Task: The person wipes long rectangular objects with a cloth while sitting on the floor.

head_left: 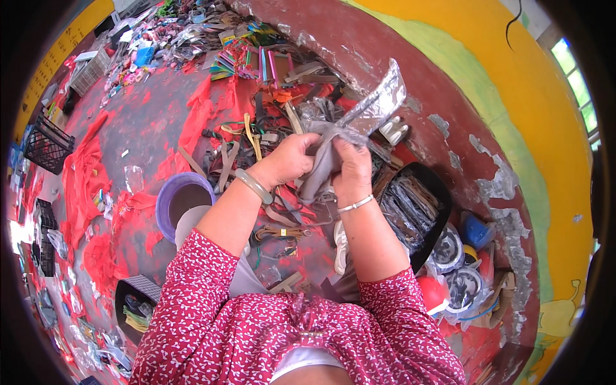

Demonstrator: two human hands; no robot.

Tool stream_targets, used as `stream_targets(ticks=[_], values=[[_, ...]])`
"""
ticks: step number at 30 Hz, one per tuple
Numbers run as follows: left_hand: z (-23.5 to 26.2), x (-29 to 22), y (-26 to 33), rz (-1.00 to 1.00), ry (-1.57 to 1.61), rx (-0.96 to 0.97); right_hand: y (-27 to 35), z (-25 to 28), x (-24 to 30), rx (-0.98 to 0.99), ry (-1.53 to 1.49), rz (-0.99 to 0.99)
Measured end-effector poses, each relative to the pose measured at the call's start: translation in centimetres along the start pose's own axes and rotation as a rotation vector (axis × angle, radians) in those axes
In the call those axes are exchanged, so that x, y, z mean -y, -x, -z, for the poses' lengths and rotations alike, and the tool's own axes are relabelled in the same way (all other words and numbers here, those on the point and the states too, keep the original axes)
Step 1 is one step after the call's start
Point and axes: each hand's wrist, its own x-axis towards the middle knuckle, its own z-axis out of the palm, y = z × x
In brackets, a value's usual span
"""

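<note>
Both my hands are raised in front of me, close together over the pile. My left hand point(287, 159), with a pale bangle at the wrist, is closed on a soft grey cloth strip point(321, 167). On the same strip, thumb pressed down, my right hand point(353, 168) is also closed; a silver bangle circles that wrist. A shiny clear plastic sleeve point(380, 99) sticks up to the far right from the strip, and I cannot tell whether they are joined. Below and beyond lie loose belts and straps point(255, 141) in brown, tan and black.
A purple bucket point(162, 208) stands left of my forearm. To the right, a black tub point(443, 205) holds plastic-wrapped items, near wrapped wheels point(463, 287) and a red ball point(434, 292). A peeling wall point(497, 179) curves along the right. Black crates point(49, 144) sit far left.
</note>
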Motion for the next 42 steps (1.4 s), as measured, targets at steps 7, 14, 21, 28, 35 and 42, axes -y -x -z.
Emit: stream_targets(ticks=[7, 14, 21, 28, 35, 42], values=[[-2.3, -1.0, 1.0, 0.112, -0.057, 0.172, -3.9, 6.3, 4.6, -0.256, -0.308, -0.024], [-2.0, -1.2, 2.2, 0.165, 0.012, 0.249, -4.9, 10.0, 8.2, -0.226, -0.619, -0.025], [-0.9, -0.8, 3.2, 0.266, -0.022, 0.272, -4.1, 10.5, 9.9, -0.036, -0.671, -0.085], [-0.9, -0.2, 3.0, 0.154, 0.097, 0.112, -3.1, 5.3, 6.8, -0.063, -0.210, 0.007], [-0.5, 1.5, 1.5, -0.077, -0.114, -0.232, -0.8, -0.3, -1.8, 0.022, 0.045, -0.233], [0.1, -1.0, 2.3, -0.088, -0.010, -0.064, -0.1, -1.1, -0.1, 0.136, -0.015, -0.256]])
